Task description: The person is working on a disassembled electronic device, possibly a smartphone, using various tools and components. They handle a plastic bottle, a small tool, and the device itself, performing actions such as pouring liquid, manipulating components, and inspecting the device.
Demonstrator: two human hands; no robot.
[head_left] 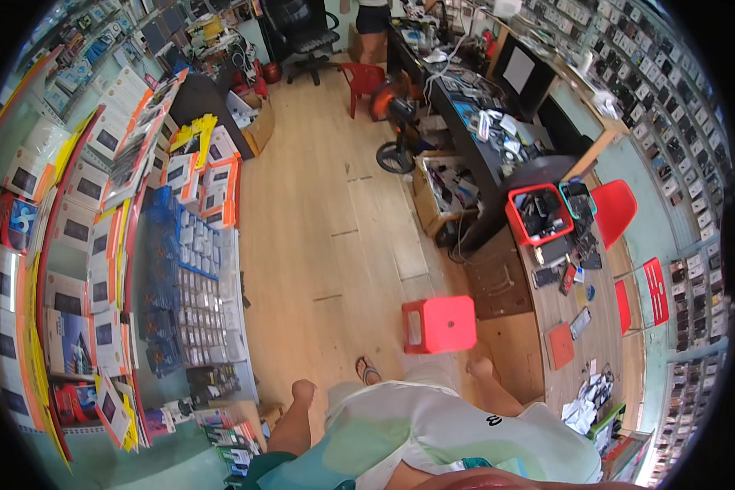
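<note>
My left hand (304, 393) hangs low at my side with its fingers curled in, and nothing shows in it. My right hand (480, 367) hangs on the other side, also curled and with no object showing in it. Just ahead of it stands a red plastic stool (445, 324), apart from the hand. Between the hands, one of my feet in a sandal (367, 370) shows on the wooden floor (302, 245).
Racks of boxed goods (90, 245) line the left. A wooden desk (580, 351) on the right bears a red basket (539, 214) of devices. Farther off are a black office chair (302, 37), a red chair (362, 80), an orange-rimmed fan (390, 102) and a standing person (373, 24).
</note>
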